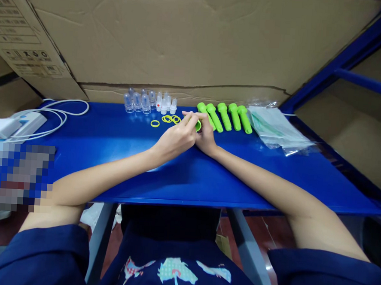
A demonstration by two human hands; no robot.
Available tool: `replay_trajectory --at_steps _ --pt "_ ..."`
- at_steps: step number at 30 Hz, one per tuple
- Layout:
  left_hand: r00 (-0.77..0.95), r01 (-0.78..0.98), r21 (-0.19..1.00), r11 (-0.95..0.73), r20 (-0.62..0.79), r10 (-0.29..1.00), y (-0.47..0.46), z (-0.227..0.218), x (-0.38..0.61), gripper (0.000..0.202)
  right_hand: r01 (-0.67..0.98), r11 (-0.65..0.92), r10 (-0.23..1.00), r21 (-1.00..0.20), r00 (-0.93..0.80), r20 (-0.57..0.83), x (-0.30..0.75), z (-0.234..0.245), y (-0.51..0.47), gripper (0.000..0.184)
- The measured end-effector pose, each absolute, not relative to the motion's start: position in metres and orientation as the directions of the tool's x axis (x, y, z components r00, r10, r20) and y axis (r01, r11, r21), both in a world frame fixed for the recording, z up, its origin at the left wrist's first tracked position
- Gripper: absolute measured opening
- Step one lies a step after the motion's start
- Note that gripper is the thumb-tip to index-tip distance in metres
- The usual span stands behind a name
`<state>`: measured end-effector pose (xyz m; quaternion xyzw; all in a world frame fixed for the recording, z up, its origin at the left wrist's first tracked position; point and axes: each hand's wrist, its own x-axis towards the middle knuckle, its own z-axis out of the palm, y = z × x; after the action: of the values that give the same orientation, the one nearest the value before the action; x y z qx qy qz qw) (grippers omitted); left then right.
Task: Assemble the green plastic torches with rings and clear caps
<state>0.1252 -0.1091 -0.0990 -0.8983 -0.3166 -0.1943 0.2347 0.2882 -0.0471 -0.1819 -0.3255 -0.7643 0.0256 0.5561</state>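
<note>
My right hand (pixel 206 137) is wrapped round a lime-green plastic tube (pixel 198 125), its round open end facing me. Fingers closed in a pinch, my left hand (pixel 179 137) touches the tube's open end; what it holds, if anything, is hidden. Just left of my hands lie several thin yellow rings (pixel 155 123), some overlapping. Behind them stand small white-based clear caps (pixel 164 104), one with a red dot, and larger clear domed plastic pieces (pixel 136 102). Several lime-green handles with wide round heads (pixel 224 116) lie in a row to the right.
Clear plastic bags (pixel 277 128) lie right of the handles on the blue table (pixel 181 183). At left are a white device (pixel 24 123) and a looped white cable (pixel 64 117). A cardboard wall (pixel 190 39) closes the back; a blue metal frame (pixel 368 82) rises at right.
</note>
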Motion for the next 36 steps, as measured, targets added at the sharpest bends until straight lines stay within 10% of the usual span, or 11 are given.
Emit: replay_trajectory --at_steps 36 --pt "0.677 0.702 -0.255 -0.665 0.528 0.513 -0.094 -0.105 0.117 0.023 0.415 0.798 0.543 -0.438 -0.177 0.821 0.286 -0.187 -0.038 0.033"
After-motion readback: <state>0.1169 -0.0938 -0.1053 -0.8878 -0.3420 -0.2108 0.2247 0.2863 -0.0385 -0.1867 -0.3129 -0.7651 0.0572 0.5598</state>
